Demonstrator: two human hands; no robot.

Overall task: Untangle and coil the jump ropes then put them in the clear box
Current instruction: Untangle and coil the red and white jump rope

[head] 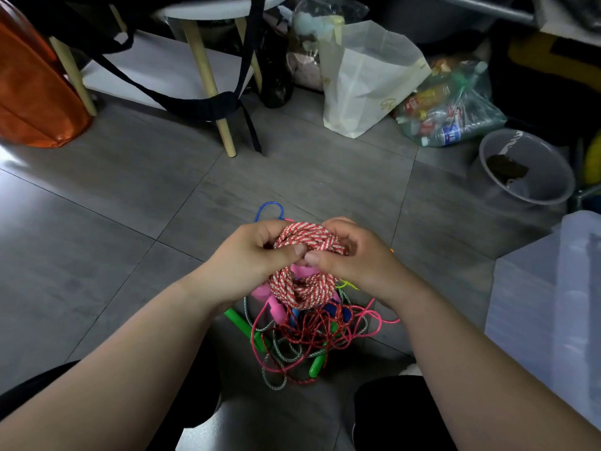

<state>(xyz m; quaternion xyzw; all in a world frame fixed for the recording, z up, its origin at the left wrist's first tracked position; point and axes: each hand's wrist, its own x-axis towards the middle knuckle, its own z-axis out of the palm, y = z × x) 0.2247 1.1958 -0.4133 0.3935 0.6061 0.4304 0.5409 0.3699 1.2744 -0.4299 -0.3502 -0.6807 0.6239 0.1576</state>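
Observation:
Both hands hold a bundle of red-and-white striped jump rope (pixel 305 268) above the floor. My left hand (pixel 250 258) grips its left side and my right hand (pixel 351 255) grips its right side, thumbs almost touching at the middle. A pink handle (pixel 302 270) shows within the bundle. Below lies a tangled pile of ropes (pixel 309 333): thin red, pink, grey-green, with green handles (pixel 244 327) and a blue loop (pixel 268 209) behind my hands. The clear box (pixel 553 304) stands at the right edge, partly cut off.
A grey bucket (pixel 527 167) sits far right. A cream paper bag (pixel 367 79) and a plastic bag of bottles (pixel 448 105) stand at the back. A stool's wooden legs (pixel 208 76) with black straps and an orange bag (pixel 29 86) are at back left. My knees flank the pile.

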